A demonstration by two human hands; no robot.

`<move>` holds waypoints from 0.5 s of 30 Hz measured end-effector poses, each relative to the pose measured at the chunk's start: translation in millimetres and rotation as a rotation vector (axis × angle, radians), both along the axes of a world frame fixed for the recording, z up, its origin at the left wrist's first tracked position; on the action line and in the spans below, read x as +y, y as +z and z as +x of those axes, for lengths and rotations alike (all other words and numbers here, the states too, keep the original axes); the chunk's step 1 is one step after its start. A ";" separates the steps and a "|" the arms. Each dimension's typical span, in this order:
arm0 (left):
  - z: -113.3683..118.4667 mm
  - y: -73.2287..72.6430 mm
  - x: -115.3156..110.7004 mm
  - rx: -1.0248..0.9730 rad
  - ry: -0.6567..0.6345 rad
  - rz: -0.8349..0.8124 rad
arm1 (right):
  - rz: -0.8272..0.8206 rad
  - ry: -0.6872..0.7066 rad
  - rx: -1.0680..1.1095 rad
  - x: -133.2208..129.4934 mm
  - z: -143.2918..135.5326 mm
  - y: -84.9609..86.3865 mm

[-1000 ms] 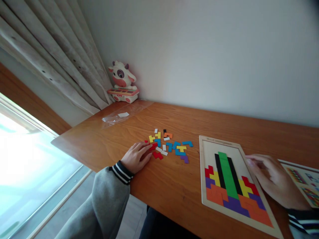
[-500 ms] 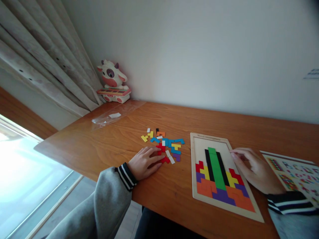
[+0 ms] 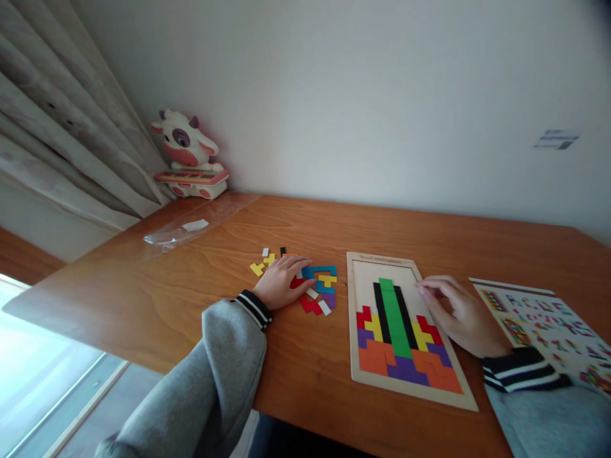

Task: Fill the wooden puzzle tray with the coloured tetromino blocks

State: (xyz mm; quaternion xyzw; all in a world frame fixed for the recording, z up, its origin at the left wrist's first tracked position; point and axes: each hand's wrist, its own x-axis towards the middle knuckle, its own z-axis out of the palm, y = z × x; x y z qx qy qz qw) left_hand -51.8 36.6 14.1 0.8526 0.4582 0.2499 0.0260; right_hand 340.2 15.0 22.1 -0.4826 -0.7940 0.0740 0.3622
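Note:
My left hand (image 3: 285, 283) lies over a loose pile of flat coloured puzzle pieces, its fingers spread and covering some of them. Around its fingertips are a blue piece (image 3: 325, 270), a yellow piece (image 3: 328, 280), a purple piece (image 3: 329, 299) and a red piece (image 3: 311, 306). At the right rim of a wooden puzzle tray (image 3: 354, 318), my right hand (image 3: 456, 315) has thumb and fingers pinched together; whether anything is between them is hidden. Inside the tray, a green column (image 3: 396, 321) stands between two black strips, with red, yellow, purple and orange pieces on both sides.
Right of the tray lies a printed pattern sheet (image 3: 539, 318), partly beneath my right forearm. A clear plastic bag (image 3: 176, 234) rests at the back left, near a toy cow with a keyboard (image 3: 191, 156). The table's front edge runs close to my body.
My left hand has moved away from me, farther over the loose pieces. My right hand stays at the tray's right rim. The whole view has shifted to the right.

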 end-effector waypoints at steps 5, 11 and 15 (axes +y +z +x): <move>-5.8 -10.2 7.0 -0.065 0.105 0.014 | -0.015 0.003 0.008 -0.1 -0.9 -0.7; -6.1 -7.7 7.0 -0.063 0.067 0.008 | -0.008 0.002 0.002 -1.6 -3.4 3.2; -5.4 -5.1 5.5 -0.077 0.043 0.002 | -0.013 0.006 0.009 -2.0 -3.6 3.9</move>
